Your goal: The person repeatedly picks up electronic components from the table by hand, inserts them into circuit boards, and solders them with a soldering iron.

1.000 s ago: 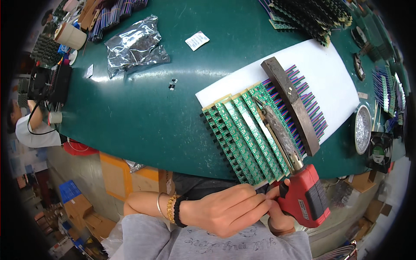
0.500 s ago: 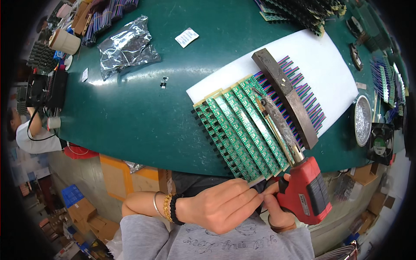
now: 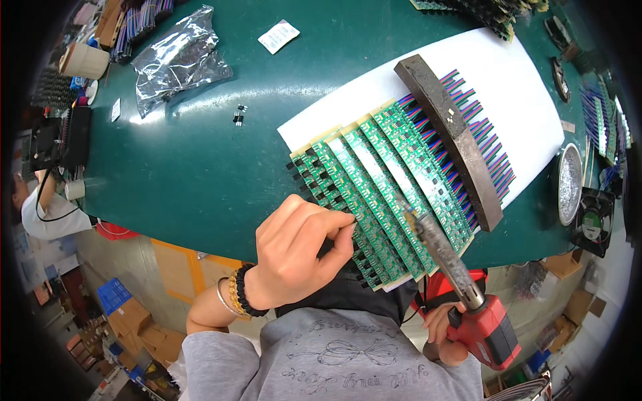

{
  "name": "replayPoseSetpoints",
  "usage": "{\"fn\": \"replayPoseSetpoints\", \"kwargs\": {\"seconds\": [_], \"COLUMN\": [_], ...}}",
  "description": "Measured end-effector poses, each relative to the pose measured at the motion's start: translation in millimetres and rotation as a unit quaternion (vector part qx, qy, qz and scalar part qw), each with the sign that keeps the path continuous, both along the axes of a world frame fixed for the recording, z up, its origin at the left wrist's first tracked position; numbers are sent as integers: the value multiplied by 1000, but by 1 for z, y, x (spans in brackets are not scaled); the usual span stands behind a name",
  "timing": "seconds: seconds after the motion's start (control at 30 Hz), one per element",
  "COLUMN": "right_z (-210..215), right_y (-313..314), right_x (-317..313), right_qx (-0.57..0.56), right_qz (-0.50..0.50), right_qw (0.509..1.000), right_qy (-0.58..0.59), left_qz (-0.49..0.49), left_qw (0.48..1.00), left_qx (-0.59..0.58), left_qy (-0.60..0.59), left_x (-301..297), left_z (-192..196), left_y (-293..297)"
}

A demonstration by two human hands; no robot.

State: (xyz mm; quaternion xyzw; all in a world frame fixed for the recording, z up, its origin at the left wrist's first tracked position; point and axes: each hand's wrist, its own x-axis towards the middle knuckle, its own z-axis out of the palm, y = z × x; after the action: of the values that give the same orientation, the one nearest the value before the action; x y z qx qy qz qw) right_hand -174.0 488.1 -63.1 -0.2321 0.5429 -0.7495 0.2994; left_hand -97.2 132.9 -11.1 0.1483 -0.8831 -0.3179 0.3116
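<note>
My left hand [image 3: 297, 247] is closed in a pinch at the near-left edge of the green circuit board panels [image 3: 374, 180]. Whatever its fingertips hold is too small to make out. Small black components stick out along the panels' left strips. Fingers wrapped round its red and black handle, my right hand [image 3: 445, 331] grips a soldering gun [image 3: 485, 331]. The gun's metal barrel points up and left, its tip over the lower right part of the panels. A dark metal bar [image 3: 448, 134] lies across bundles of coloured wires [image 3: 491, 154] beside the panels.
A white foam sheet [image 3: 528, 100] lies under the panels on the green table [image 3: 180, 180]. Loose black components [image 3: 239, 117], a clear plastic bag [image 3: 180, 60] and a white packet [image 3: 279, 36] lie farther off. At right are a metal bowl [image 3: 570, 184] and a fan [image 3: 595, 220].
My left hand has moved up and left, from beside my right hand to the panels' edge. My right hand has drawn the soldering gun down and right. The whole view has shifted slightly.
</note>
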Motion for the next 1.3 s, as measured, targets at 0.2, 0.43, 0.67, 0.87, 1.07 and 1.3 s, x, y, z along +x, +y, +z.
{"fn": "replayPoseSetpoints", "kwargs": {"seconds": [0.2,0.43,0.67,0.87,1.07,1.3], "right_z": [-10,7,25,1,-40,17], "right_y": [32,25,15,43,64,28], "right_x": [-8,-15,-6,-20,-21,-21], "right_qx": [19,54,64,46,-25,86], "right_qz": [104,127,57,166,184,131], "right_qw": [994,989,983,981,980,988], "right_qy": [-27,-59,-165,-84,-72,7], "left_qz": [-7,-18,-25,-25,-26,-27], "left_qw": [1000,1000,1000,1000,1000,999], "left_qx": [-3,-6,-5,-5,0,1], "left_qy": [-2,-8,-13,-15,-14,-18], "left_x": [1,1,0,-1,-1,-1], "left_z": [0,1,4,5,5,5], "left_y": [-2,-4,-6,-6,-6,-6]}}
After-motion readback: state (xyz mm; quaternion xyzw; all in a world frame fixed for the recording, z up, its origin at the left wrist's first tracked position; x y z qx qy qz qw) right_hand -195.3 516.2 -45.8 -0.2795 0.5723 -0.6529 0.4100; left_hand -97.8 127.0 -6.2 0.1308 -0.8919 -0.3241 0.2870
